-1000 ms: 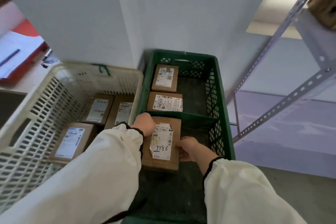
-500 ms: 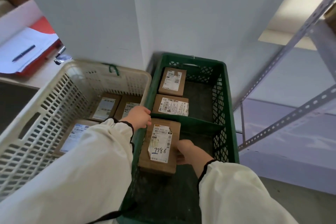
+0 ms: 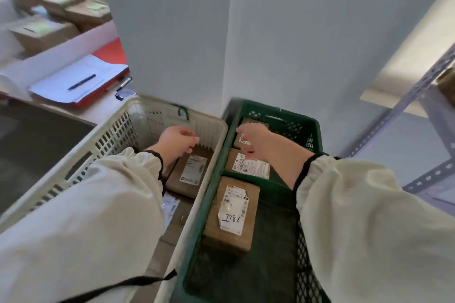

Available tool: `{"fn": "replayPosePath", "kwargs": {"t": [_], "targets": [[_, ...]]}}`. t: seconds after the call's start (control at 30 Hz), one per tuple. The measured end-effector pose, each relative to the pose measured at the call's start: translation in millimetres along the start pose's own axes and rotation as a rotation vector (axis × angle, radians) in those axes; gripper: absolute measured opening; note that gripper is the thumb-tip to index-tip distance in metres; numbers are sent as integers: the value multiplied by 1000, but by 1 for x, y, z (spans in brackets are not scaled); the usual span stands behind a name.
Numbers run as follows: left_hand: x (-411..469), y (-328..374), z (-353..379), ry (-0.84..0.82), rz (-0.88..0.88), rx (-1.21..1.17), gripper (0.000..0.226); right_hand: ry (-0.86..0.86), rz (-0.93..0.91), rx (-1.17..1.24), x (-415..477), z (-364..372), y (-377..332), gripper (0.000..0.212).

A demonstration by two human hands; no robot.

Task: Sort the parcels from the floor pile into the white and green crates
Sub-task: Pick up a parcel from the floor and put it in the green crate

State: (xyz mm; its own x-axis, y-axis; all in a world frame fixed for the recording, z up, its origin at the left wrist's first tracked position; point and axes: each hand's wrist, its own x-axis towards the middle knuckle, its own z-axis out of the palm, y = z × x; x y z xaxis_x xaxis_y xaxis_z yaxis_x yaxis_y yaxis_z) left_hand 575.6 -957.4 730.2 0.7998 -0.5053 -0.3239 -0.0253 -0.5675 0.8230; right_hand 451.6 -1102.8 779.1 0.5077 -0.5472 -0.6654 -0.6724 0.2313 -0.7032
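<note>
Both hands apart, neither grips anything. The left hand hovers over the white crate, fingers loosely curled. The right hand hovers over the far compartment of the green crate, fingers relaxed and spread, partly covering the far parcel.

Crates sit side by side, white at 8 o'clock, green at 5 o'clock. Long walls are just beside each other; cannot tell if they touch. Both far ends sit close to the white pillar at 12 o'clock.

The green crate has a cross divider.
- Near compartment: the 7786 parcel lies flat, label up, tight to the left wall. Bare crate floor is open on its 3 o'clock side and toward 6 o'clock.
- Far compartment: the middle parcel and the far parcel line up along the left wall. An open strip runs on their 3 o'clock side, under the right forearm.

White crate: one labelled parcel near the right wall. More cardboard under the left sleeve, mostly hidden.

Writing: blue handwriting on the near label reads roughly "7786". Barcodes on the labels, print too small to read.

10 o'clock: tabletop with paper sheets, a pen on them, a red folder beneath. 11 o'clock: parcel pile, blurred. 2 o'clock: perforated metal shelf upright, near the green crate's right wall.
</note>
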Motion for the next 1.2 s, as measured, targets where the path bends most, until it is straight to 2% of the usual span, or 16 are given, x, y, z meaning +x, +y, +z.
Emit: {"fn": "replayPosePath", "kwargs": {"t": [0.17, 0.3, 0.37, 0.47, 0.57, 0.63, 0.73, 0.9, 1.1, 1.2], "targets": [[-52, -32, -120, 153, 34, -57, 27, -77, -168, -139, -36, 97, -43, 43], [-130, -122, -219, 347, -95, -158, 31, -213, -241, -285, -80, 218, -41, 44], [-165, -166, -244, 386, -190, -219, 36, -253, -240, -349, -98, 260, -27, 42], [-260, -250, -305, 566, -359, -346, 27, -467, -236, -514, -152, 367, 6, 36], [-354, -323, -347, 746, -525, -396, 20, -686, -260, -664, -215, 471, 45, 20], [-417, -361, -370, 855, -576, -449, 17, -812, -291, -794, -261, 539, 76, 21], [-503, -405, -391, 1024, -656, -503, 10, -1026, -312, -952, -333, 622, 125, 22], [-626, -463, -393, 1323, -806, -641, 6, -1313, -379, -1204, -446, 717, 201, 43], [-730, -509, -360, 1630, -978, -801, 2, -1526, -468, -1516, -532, 781, 289, 42], [-754, -523, -339, 1725, -1030, -888, 17, -1569, -517, -1656, -547, 805, 329, 39]]}}
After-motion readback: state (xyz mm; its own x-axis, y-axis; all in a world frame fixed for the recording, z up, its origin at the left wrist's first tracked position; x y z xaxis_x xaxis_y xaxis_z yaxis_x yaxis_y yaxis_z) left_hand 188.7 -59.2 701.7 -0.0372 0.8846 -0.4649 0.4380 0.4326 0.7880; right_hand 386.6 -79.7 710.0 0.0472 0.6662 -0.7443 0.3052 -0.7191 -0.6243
